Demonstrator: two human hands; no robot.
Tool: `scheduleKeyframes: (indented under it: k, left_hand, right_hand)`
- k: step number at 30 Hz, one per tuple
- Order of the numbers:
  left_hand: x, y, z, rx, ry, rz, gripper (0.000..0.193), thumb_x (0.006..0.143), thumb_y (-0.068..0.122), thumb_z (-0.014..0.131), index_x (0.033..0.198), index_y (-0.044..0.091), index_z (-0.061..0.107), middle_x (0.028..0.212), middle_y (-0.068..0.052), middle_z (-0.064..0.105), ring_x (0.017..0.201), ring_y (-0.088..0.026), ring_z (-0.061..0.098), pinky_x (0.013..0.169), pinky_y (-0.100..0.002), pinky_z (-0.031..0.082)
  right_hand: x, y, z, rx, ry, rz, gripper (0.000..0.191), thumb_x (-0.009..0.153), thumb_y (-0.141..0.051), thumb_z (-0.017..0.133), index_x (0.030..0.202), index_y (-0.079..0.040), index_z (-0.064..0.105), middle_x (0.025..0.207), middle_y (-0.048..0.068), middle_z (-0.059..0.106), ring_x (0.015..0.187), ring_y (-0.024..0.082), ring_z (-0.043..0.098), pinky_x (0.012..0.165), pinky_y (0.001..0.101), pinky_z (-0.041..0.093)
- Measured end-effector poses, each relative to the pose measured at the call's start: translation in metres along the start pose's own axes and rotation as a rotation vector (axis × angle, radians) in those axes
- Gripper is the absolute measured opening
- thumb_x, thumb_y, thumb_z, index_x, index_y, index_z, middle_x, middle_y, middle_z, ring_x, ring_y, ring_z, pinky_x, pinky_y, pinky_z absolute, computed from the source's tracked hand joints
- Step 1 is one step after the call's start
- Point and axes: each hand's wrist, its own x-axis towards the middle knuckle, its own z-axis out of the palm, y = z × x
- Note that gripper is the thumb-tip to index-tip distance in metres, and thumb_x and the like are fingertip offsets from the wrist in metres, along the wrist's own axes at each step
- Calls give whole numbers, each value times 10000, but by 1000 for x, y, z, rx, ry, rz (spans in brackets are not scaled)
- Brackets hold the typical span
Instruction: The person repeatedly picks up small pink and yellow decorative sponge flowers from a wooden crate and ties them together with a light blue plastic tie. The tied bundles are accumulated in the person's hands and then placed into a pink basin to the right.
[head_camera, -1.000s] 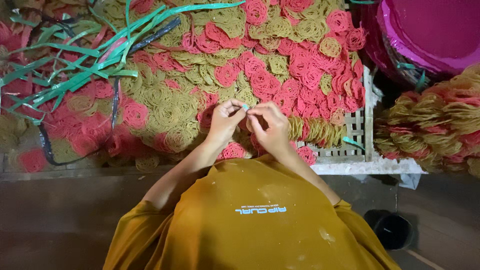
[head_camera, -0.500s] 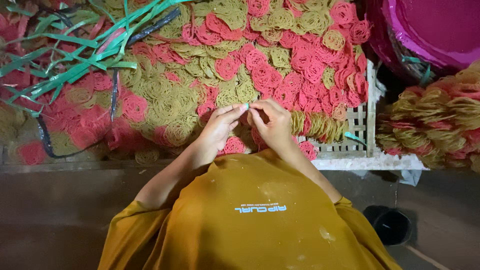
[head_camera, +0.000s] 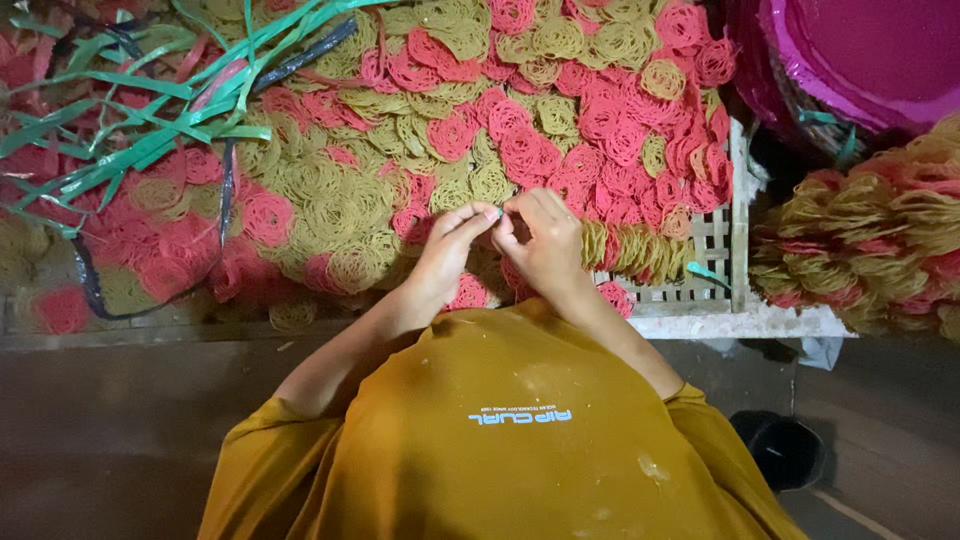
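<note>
My left hand (head_camera: 448, 258) and my right hand (head_camera: 548, 245) meet fingertip to fingertip over a heap of round, coiled noodle discs (head_camera: 470, 130) in pink and tan. Both hands pinch a small piece of thin green strip (head_camera: 498, 213) between thumbs and forefingers. Only a tiny bit of the strip shows; the rest is hidden by my fingers. The heap lies on a woven bamboo tray (head_camera: 712, 262) in front of my mustard-yellow shirt (head_camera: 520, 430).
Loose green plastic strips (head_camera: 130, 150) and a dark cord (head_camera: 228, 190) lie across the heap at the upper left. A magenta basin (head_camera: 870, 50) sits at the upper right, above tied bundles of discs (head_camera: 870, 240). A black cup (head_camera: 790, 450) stands on the floor at lower right.
My hands stay joined at the fingertips, working the strip with small finger movements. The view has shifted slightly; the heap has not changed.
</note>
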Motion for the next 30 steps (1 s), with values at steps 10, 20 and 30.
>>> scheduleKeyframes:
  k: [10,20,30]
  left_hand:
    - [5,-7,-6,430,-133,249,241,823,-60,522,995,-2,681,877,-36,728,828,-109,693,785,-271,551]
    - [3,14,8,573,22,448,124,993,78,680,1066,-5,736,997,-42,751,937,-115,674,892,-288,530]
    - [14,16,10,418,68,417,111,990,87,681,1031,-3,732,1004,-44,641,922,-109,629,851,-271,510]
  right_hand:
    - [12,6,-6,180,-50,183,85,820,8,698,868,-23,636,812,96,622,717,180,637,634,321,509]
    - [26,21,-20,687,-214,308,380,1004,15,521,1383,0,534,1208,63,666,1155,136,642,1007,287,530]
    - [-7,29,6,683,-249,520,71,1048,-42,612,1090,0,652,906,12,692,850,69,649,788,234,530]
